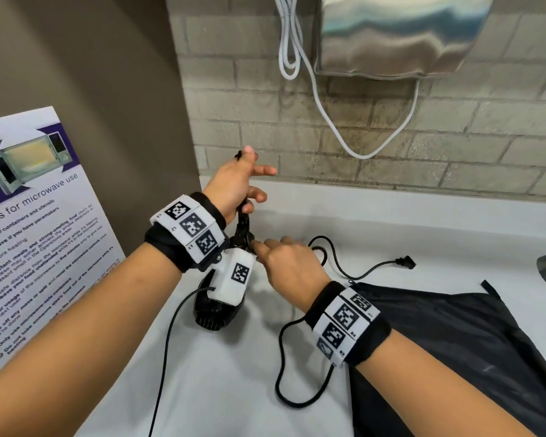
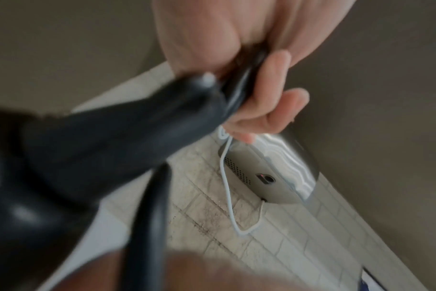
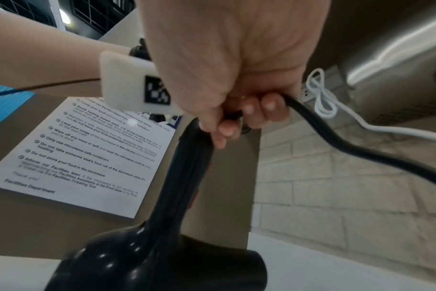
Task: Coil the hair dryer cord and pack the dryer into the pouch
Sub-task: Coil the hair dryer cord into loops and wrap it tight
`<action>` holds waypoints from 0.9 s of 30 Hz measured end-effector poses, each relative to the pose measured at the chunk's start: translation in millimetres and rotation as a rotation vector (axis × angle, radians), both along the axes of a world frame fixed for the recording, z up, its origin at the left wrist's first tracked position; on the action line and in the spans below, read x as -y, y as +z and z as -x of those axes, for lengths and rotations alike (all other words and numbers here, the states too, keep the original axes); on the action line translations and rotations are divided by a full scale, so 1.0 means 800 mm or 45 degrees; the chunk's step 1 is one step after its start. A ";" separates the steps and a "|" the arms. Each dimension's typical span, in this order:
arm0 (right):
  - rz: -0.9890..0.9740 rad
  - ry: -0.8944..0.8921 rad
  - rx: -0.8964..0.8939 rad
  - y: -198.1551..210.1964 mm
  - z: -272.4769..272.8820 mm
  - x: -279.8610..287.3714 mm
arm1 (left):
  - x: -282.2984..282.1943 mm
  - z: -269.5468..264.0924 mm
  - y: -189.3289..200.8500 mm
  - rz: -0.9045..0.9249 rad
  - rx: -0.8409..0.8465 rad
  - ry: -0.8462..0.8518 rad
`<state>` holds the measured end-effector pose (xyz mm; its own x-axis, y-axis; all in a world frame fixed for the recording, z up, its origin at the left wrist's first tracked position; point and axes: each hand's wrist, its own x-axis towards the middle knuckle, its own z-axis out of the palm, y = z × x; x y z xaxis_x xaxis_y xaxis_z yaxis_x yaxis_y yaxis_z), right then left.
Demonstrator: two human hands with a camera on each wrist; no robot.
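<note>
mid-coil: left hand (image 1: 234, 184) gripping the dryer (image 1: 216, 305) handle upright on the counter (image 1: 391, 228), right hand (image 1: 292, 268) beside it pinching the cord (image 1: 353, 274), plug (image 1: 405, 263) and pouch (image 1: 454, 342) farther right; next, probably another wrap round the handle.

You see a glossy black plastic hair dryer (image 3: 162, 261) with a smooth rubbery black cord (image 1: 300, 367). Right of the dryer lies a matt black fabric pouch (image 1: 454, 348) on the smooth white counter (image 1: 391, 222). Above hangs a brushed-metal hand dryer (image 1: 397, 36) on rough brick wall (image 1: 423, 127); left, a laminated paper notice (image 1: 38, 222).
</note>
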<state>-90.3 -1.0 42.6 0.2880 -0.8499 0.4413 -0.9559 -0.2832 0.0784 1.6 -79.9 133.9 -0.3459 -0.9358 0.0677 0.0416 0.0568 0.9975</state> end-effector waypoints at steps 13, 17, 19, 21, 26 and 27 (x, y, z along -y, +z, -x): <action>0.609 0.287 0.223 0.062 0.025 0.009 | -0.007 0.008 0.005 0.188 0.391 -0.203; 0.548 0.265 0.425 0.082 0.043 0.019 | -0.014 0.010 0.002 0.056 0.344 -0.374; 0.527 0.299 0.390 0.083 0.044 0.025 | -0.015 0.008 0.001 -0.004 0.249 -0.363; 0.505 0.348 0.380 0.082 0.029 0.030 | -0.004 -0.008 -0.001 -0.068 0.117 -0.261; 0.585 0.501 0.282 0.071 0.018 0.026 | 0.008 -0.013 -0.001 -0.186 -0.007 -0.160; 0.586 0.551 0.236 0.069 0.020 0.026 | 0.008 -0.012 -0.002 -0.190 0.017 -0.164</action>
